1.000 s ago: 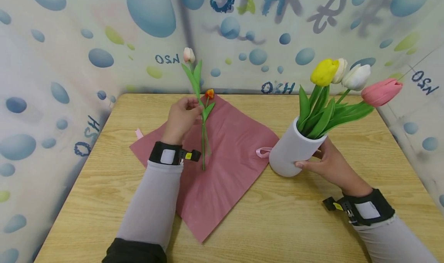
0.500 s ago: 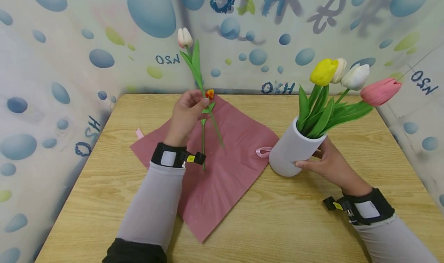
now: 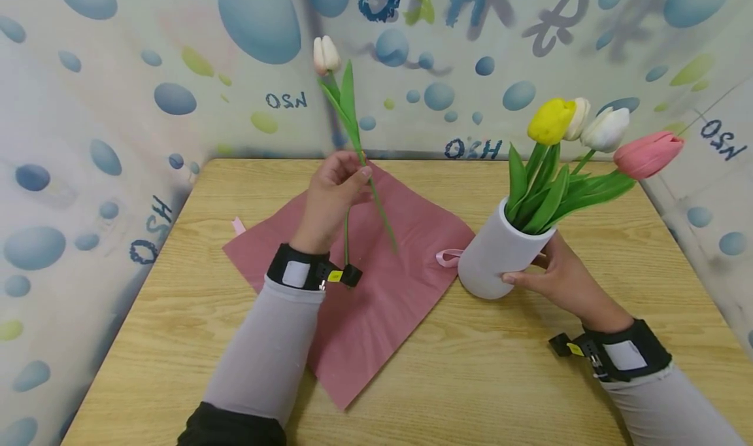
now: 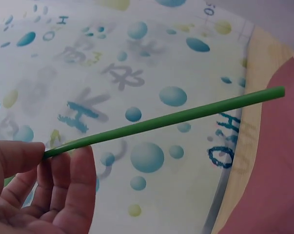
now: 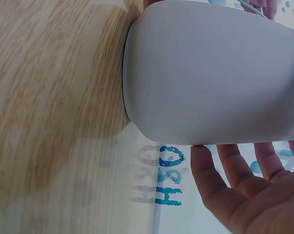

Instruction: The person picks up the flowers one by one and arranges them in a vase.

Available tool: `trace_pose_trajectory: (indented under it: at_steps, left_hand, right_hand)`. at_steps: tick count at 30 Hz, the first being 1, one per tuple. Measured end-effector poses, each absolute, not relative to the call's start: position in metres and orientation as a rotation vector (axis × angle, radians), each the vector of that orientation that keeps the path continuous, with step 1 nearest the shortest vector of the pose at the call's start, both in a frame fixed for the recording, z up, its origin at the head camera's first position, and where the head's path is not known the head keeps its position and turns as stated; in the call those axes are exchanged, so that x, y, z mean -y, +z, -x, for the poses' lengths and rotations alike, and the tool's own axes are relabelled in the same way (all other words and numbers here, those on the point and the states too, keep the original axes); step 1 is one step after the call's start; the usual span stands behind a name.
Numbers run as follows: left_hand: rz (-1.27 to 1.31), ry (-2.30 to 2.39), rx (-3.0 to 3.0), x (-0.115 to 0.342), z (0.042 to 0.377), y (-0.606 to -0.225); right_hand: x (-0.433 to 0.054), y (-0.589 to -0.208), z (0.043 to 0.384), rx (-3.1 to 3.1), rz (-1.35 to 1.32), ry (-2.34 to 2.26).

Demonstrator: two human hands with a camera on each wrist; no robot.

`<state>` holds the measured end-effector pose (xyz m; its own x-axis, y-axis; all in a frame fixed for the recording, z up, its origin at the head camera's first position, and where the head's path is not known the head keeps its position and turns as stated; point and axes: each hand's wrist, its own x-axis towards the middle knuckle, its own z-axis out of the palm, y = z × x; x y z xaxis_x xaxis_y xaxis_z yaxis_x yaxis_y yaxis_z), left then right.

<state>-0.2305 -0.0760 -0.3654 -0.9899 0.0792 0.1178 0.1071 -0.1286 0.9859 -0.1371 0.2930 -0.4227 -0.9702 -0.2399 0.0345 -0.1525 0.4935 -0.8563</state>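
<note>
My left hand [image 3: 335, 197] pinches a pale pink-white tulip [image 3: 327, 55] by its stem, thumb against fingers. The bloom points up toward the wall and the lower stem slants down to the right. The bare stem end [image 4: 186, 116] sticks out past the thumb in the left wrist view. With my right hand [image 3: 555, 282] I grip a white vase [image 3: 500, 256], which leans to the right. A yellow tulip [image 3: 551, 122], a pink tulip [image 3: 649, 155] and white ones [image 3: 606, 130] stand in it. In the right wrist view, several fingers [image 5: 207, 175] touch the vase's side.
Pink wrapping paper [image 3: 376, 315] lies across the wooden table [image 3: 459, 380] beneath my left hand. Another flower's stem [image 3: 346, 237] rests on it, its bloom hidden behind the hand. A pink ribbon loop [image 3: 450, 257] lies beside the vase base. A patterned wall [image 3: 412, 73] rises behind.
My left hand has lifted the pale tulip off the other flower and moved it up and right, its stem end swinging right. The right hand and vase have stayed put.
</note>
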Motion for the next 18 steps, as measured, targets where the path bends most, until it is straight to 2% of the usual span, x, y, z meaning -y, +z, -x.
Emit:
trace_pose_trajectory:
  at_steps: [9, 18]
  left_hand:
    - [0.252, -2.412, 1.922, 0.060, 0.217, -0.353]
    - [0.399, -2.460, 1.746, 0.039, 0.204, -0.326]
  right_hand:
    - [-0.292, -0.422, 0.136, -2.628, 0.331, -1.498]
    - [-0.292, -0.422, 0.136, -2.650, 0.355, -1.483]
